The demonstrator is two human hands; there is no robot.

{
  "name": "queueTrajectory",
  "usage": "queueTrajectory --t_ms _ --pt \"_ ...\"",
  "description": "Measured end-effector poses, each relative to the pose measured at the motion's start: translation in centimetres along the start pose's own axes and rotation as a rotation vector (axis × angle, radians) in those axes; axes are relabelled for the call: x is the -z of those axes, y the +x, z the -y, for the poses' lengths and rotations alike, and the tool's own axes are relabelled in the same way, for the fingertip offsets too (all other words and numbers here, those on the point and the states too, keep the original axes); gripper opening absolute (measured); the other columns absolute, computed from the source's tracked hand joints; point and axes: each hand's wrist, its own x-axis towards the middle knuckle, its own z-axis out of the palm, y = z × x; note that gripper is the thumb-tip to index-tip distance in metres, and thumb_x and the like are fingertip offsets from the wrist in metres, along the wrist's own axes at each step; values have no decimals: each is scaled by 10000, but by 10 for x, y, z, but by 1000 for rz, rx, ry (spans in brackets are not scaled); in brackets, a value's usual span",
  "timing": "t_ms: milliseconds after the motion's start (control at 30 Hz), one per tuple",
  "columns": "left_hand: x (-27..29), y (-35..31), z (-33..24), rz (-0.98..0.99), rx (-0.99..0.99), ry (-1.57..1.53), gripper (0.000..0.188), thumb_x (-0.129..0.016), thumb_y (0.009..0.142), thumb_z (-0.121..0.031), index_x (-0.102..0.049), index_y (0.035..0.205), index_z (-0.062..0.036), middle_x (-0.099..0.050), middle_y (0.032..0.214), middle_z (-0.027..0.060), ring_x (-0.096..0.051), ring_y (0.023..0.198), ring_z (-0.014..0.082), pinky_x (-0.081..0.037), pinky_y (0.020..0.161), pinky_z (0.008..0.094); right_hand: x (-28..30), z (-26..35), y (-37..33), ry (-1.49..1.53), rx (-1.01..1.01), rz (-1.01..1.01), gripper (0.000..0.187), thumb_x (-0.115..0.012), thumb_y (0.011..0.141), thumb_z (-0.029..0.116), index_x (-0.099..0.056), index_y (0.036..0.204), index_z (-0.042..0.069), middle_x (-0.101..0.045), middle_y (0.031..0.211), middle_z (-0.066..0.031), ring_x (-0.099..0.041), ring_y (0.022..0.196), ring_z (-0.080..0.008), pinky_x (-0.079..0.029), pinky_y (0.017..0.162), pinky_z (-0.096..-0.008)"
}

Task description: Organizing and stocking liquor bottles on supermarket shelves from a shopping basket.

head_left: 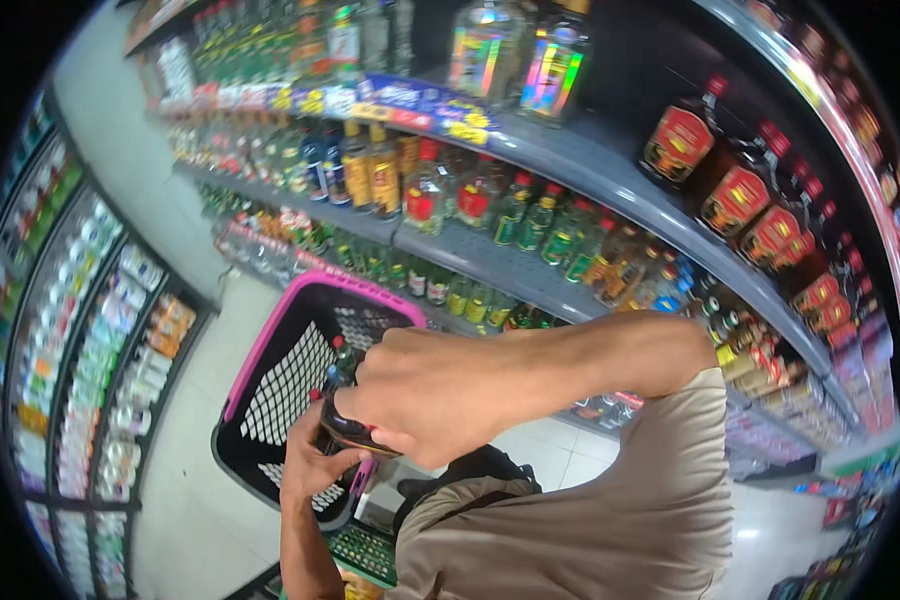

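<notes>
"Dark bottle (348,432): whose grip?"
"Both, apparently: right hand (410,388) closed over it, left hand (312,458) curled alongside, over the pink-rimmed shopping basket (300,283)."
"Step?"
"Handling it there, I'd judge; next calls for steadiness, clear of the bottles inside (344,354)."

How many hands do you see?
2. The left hand is over the pink-rimmed basket; the right hand is beside it, to its right. Both are on a dark item. I see no others, though some fingers are hidden.
</notes>
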Motion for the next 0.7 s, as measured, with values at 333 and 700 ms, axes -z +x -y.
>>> queueTrajectory --t_ms 333,700 --pt "-91 97 -78 -46 -418 270 636 -923 560 -194 -635 1087 14 -695 961 83 -640 871 142 -514 817 299 76 23 -116 -245 14 -381 185 -642 710 30 -538 863 17 -516 717 -125 -551 608 -333 -440 547 -420" --pt "-233 236 -191 2 -767 2 588 -881 633 -53 -602 1146 14 -683 1007 91 -636 938 150 -503 853 309 177 21 -203 -619 -359 -780 266 -638 800 20 -622 1062 -22 -651 815 -141 -627 645 -213 -498 609 -295"
